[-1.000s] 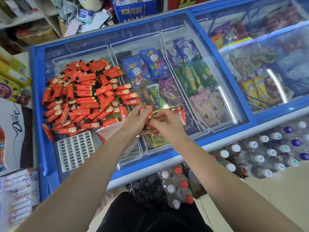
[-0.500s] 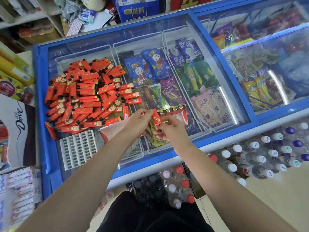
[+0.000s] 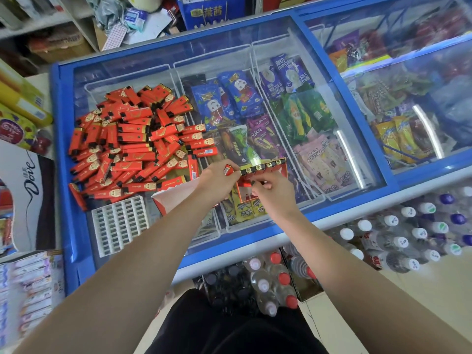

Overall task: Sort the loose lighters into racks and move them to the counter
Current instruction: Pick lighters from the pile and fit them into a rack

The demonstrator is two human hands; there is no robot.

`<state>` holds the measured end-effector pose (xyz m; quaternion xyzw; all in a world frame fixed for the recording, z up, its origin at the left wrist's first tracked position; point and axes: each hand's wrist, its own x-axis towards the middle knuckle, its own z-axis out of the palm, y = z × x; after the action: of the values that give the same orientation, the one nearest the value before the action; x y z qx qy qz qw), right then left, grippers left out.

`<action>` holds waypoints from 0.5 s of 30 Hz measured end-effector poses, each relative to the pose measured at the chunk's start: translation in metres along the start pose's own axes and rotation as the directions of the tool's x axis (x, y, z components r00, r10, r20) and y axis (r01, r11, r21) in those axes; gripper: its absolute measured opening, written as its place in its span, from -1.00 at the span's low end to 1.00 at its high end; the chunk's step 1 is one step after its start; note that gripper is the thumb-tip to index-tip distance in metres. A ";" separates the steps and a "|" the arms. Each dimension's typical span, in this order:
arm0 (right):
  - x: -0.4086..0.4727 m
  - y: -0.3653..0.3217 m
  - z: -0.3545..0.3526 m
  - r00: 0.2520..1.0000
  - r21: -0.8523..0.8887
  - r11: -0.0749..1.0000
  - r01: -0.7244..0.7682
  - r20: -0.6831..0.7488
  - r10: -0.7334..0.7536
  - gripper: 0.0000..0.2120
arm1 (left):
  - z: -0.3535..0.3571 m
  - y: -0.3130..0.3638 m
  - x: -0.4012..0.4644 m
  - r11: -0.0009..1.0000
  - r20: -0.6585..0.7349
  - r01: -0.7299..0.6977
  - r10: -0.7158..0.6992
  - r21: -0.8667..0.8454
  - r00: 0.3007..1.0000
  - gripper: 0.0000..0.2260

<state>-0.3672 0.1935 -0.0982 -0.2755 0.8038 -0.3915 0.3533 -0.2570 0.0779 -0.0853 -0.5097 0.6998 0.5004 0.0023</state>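
A big heap of loose red lighters point(image 3: 132, 146) lies on the glass lid of the blue freezer point(image 3: 61, 159), at its left. A white slotted rack point(image 3: 120, 222) lies flat below the heap. Over the lid's middle, a red display box point(image 3: 268, 172) holds a row of several lighters standing along its far edge. My left hand point(image 3: 217, 183) grips one red lighter point(image 3: 228, 170) at the left end of that row. My right hand point(image 3: 274, 191) pinches a lighter at the box's front. A red and white box flap point(image 3: 176, 196) shows under my left wrist.
Ice-cream packets fill the freezer under the glass. Bottled water packs point(image 3: 403, 238) stand on the floor at the right, more bottles point(image 3: 265, 279) below the freezer front. A Dove carton point(image 3: 23, 190) and boxes crowd the left. Shelves with clutter point(image 3: 132, 19) rise behind.
Both hands moved from holding a lighter between them to the display box. A row of lighters now shows standing along the box's far edge.
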 end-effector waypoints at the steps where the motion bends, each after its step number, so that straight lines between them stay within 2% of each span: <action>1: 0.000 0.000 0.003 1.000 -0.004 1.000 0.002 -0.006 -0.002 -0.81 | 0.001 0.000 0.000 1.000 -0.006 -0.005 0.006 0.013 1.000 -0.88; 4: -0.001 0.002 0.010 0.999 0.051 0.998 -0.028 -0.037 0.030 -0.88 | 0.002 0.000 0.000 1.000 -0.017 -0.006 0.006 0.029 1.000 -0.89; 9: 0.002 0.002 0.017 0.988 0.210 0.966 -0.150 -0.001 0.154 -0.90 | 0.002 0.000 0.001 1.000 -0.005 0.031 -0.031 0.003 0.999 -0.92; 12: 0.009 0.006 0.021 0.971 0.320 0.917 -0.238 0.045 0.237 -0.77 | 0.002 -0.001 0.001 0.998 0.004 0.055 -0.055 -0.024 0.998 -0.90; 14: 0.010 0.005 0.022 0.940 0.427 0.838 -0.339 0.117 0.321 -0.77 | 0.001 -0.002 0.002 0.995 0.018 0.077 -0.076 -0.069 0.997 -0.88; 15: 0.011 0.006 0.022 0.923 0.426 0.820 -0.383 0.143 0.357 -0.67 | 0.001 -0.004 0.002 0.991 0.028 0.091 -0.089 -0.093 0.996 -0.88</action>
<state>-0.3571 0.1796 -0.1172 -0.0368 0.7203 -0.4808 0.4987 -0.2558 0.0768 -0.0892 -0.5342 0.6515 0.5386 0.0092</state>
